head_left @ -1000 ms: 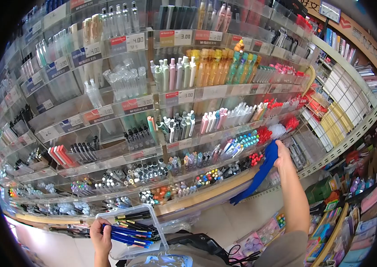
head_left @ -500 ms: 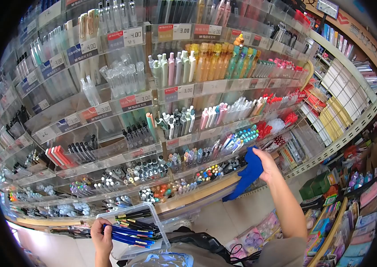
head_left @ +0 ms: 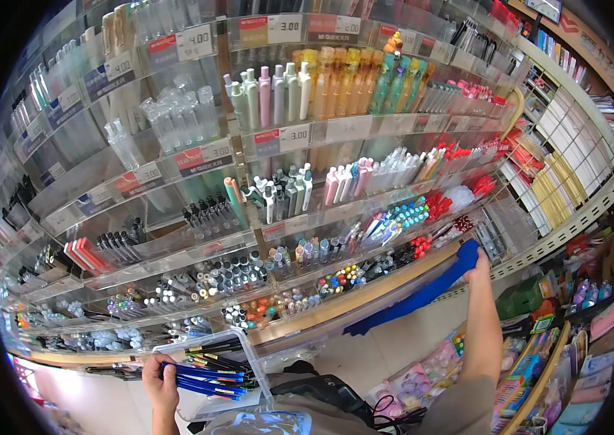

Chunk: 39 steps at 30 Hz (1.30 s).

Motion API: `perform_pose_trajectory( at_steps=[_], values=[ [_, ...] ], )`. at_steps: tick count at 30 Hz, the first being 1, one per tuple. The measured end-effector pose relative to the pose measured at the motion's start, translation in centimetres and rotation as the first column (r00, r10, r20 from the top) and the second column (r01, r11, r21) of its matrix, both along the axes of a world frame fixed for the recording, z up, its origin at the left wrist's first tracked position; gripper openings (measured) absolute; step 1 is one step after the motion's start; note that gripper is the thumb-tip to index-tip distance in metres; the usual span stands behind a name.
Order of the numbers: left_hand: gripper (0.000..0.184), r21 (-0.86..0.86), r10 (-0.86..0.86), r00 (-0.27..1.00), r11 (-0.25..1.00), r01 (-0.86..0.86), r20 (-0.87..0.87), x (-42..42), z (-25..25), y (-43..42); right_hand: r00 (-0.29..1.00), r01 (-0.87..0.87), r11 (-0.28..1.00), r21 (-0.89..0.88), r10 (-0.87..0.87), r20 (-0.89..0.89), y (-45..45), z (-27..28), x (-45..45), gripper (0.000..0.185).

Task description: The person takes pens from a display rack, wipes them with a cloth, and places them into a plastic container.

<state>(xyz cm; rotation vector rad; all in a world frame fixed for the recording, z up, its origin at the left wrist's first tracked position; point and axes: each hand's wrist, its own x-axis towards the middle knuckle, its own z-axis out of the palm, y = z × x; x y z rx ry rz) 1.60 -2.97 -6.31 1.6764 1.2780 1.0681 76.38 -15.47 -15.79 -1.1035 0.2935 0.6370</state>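
At the lower left, my left hand (head_left: pixel 161 384) grips a bundle of blue pens (head_left: pixel 205 378) at the edge of a clear plastic box (head_left: pixel 262 377). More dark pens with yellow labels (head_left: pixel 221 354) lie in that box, against my body. My right hand (head_left: pixel 478 267) is closed on one end of a blue cloth (head_left: pixel 426 291), close to the wooden front edge of the lowest shelf. The cloth trails down to the left along that edge.
Tiered clear racks of pens (head_left: pixel 336 130) with price tags fill the view ahead. A white wire rack (head_left: pixel 575 210) stands at the right, above packaged goods (head_left: pixel 524 384) low down. Pale floor (head_left: pixel 365 355) shows below the shelf.
My right hand moved left and down with the bunched cloth, then back right, and the cloth is now stretched longer. My left hand still grips the blue pens.
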Motion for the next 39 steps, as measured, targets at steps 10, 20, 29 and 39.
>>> perform_pose_trajectory(
  at_steps=[10,20,29,39],
  values=[
    [0.011,-0.018,0.071,0.995,0.997,-0.072,-0.068,0.2,-0.1,-0.3,0.975,0.22,0.966,-0.135,-0.22,0.017,4.3,-1.5,8.8,0.035],
    [0.018,-0.049,0.078,0.994,0.995,-0.082,-0.073,0.5,0.2,-0.2,0.697,0.441,0.794,-0.419,-0.009,0.717,5.1,-1.5,5.1,0.03],
    [0.016,-0.028,0.02,0.997,0.999,-0.022,-0.077,0.2,0.4,-0.2,0.314,0.513,0.4,-0.76,0.736,0.6,5.0,4.8,-9.8,0.031],
    [0.027,0.007,-0.007,0.999,1.0,0.007,-0.041,-0.4,0.5,-0.1,0.037,0.52,0.254,-0.816,0.947,0.319,5.3,6.3,-19.9,0.029]
  ],
)
